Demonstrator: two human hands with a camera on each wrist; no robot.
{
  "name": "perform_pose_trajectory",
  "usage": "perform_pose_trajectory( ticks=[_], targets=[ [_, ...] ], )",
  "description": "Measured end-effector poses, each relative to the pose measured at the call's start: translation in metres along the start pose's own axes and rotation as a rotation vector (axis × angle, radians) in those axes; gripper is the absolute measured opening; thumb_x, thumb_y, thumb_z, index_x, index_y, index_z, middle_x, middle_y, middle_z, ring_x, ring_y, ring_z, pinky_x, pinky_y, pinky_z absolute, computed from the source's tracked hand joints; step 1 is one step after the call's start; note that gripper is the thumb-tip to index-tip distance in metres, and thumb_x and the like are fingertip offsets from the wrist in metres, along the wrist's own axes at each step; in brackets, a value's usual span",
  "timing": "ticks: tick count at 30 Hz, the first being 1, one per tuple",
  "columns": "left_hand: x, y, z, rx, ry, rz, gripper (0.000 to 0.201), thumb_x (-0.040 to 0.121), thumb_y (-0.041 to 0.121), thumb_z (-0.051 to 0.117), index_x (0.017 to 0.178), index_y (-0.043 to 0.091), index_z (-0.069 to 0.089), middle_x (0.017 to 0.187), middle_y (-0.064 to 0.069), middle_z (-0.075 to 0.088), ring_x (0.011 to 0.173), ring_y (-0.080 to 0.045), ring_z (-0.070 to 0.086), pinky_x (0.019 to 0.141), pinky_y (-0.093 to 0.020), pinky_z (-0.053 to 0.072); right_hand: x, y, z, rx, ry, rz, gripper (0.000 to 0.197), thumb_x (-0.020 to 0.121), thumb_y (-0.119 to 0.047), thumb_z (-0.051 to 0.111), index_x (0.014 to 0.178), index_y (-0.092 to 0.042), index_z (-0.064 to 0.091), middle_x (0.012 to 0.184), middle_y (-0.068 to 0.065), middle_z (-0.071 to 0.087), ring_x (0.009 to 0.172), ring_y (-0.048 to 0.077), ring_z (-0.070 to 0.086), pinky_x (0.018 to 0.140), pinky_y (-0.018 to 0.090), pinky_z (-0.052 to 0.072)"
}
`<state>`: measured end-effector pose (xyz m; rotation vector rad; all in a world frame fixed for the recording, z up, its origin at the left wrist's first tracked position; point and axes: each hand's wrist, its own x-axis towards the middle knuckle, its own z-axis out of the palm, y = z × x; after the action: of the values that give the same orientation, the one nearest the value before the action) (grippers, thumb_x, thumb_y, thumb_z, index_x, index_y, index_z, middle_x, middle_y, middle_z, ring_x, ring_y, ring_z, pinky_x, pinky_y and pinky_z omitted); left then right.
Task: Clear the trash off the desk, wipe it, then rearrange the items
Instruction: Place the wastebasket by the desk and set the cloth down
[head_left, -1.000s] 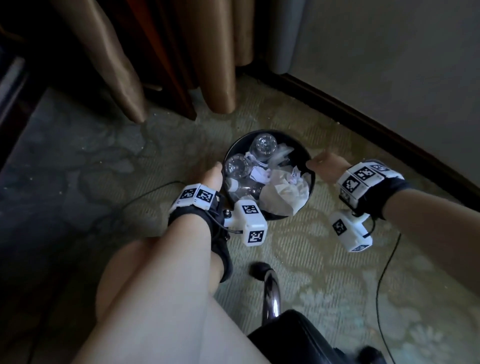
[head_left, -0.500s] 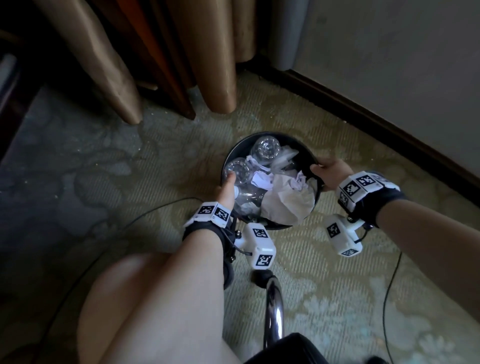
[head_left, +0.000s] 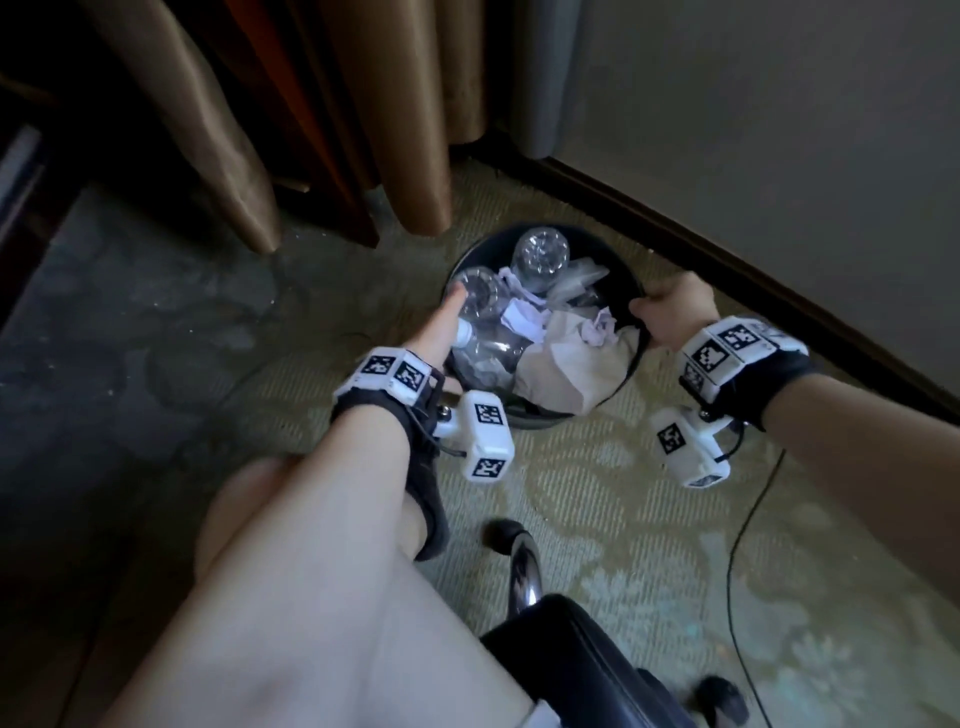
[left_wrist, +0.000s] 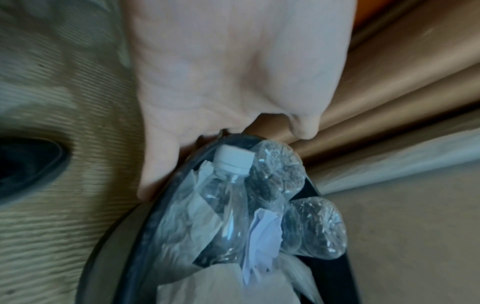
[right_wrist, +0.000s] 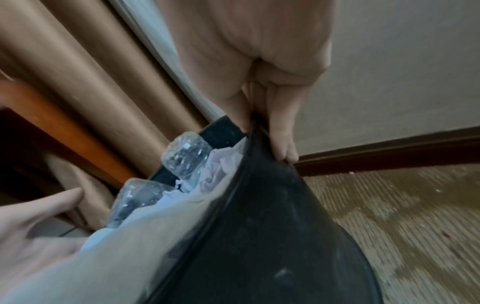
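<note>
A round black trash bin (head_left: 535, 415) stands on the carpet, filled with clear plastic bottles (head_left: 540, 254) and crumpled paper (head_left: 566, 358). My left hand (head_left: 441, 327) holds its left rim, thumb lying over the edge by a bottle, fingers down the outside. In the left wrist view the left hand (left_wrist: 197, 133) straddles the bin rim (left_wrist: 145, 226) next to a white bottle cap (left_wrist: 232, 158). My right hand (head_left: 670, 312) grips the right rim. The right wrist view shows the right hand (right_wrist: 262, 131) pinching the bin wall (right_wrist: 259, 226), thumb inside, fingers outside.
Tan curtains (head_left: 234, 156) hang just behind the bin, and a wall with a dark baseboard (head_left: 727, 228) runs to its right. A chrome chair leg (head_left: 524, 571) with casters is close in front. A thin cable (head_left: 748, 530) crosses the carpet at right. My knee (head_left: 249, 499) sits low left.
My right hand came down from beside the bin and closed on its right rim. My left hand slid forward along the left rim, thumb now over the edge.
</note>
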<state>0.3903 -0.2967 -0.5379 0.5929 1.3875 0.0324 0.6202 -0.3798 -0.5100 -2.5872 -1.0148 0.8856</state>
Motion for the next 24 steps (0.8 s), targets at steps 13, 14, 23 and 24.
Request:
perform_pose_trajectory(
  ticks=[13, 14, 23, 24],
  targets=[
    [-0.209, 0.092, 0.003, 0.197, -0.066, 0.416, 0.042, 0.096, 0.052, 0.038, 0.1, 0.017, 0.06, 0.085, 0.001, 0.07, 0.079, -0.016, 0.063, 0.064, -0.032, 0.047, -0.111, -0.067, -0.145, 0.162, 0.319, -0.212, 0.019, 0.082, -0.006, 0.055, 0.066, 0.004, 0.053, 0.067, 0.015, 0.044, 0.059, 0.021, 0.04, 0.053, 0.03, 0.033],
    [-0.23, 0.099, 0.001, 0.233, -0.067, 0.438, 0.042, 0.096, 0.052, 0.038, 0.106, 0.017, 0.059, 0.088, 0.0, 0.069, 0.083, -0.018, 0.062, 0.067, -0.034, 0.048, -0.122, -0.074, -0.156, 0.176, 0.336, -0.226, 0.019, 0.082, -0.007, 0.056, 0.066, 0.003, 0.053, 0.067, 0.015, 0.041, 0.062, 0.021, 0.037, 0.056, 0.027, 0.031],
    [-0.391, 0.109, -0.035, 0.363, 0.044, 0.762, 0.038, 0.097, 0.05, 0.038, 0.118, 0.025, 0.057, 0.114, 0.002, 0.066, 0.089, -0.014, 0.064, 0.071, -0.03, 0.048, -0.22, -0.132, -0.225, 0.578, 0.377, -0.297, 0.014, 0.056, -0.006, 0.057, 0.068, 0.002, 0.06, 0.067, 0.011, 0.047, 0.061, 0.021, 0.047, 0.062, 0.052, 0.055],
    [-0.4, 0.1, -0.042, 0.301, 0.042, 0.765, 0.038, 0.096, 0.052, 0.038, 0.116, 0.026, 0.058, 0.116, 0.001, 0.065, 0.088, -0.015, 0.063, 0.069, -0.031, 0.048, -0.228, -0.137, -0.226, 0.619, 0.377, -0.314, 0.015, 0.054, -0.006, 0.056, 0.068, -0.004, 0.06, 0.066, 0.011, 0.047, 0.06, 0.022, 0.048, 0.062, 0.06, 0.052]
  ],
)
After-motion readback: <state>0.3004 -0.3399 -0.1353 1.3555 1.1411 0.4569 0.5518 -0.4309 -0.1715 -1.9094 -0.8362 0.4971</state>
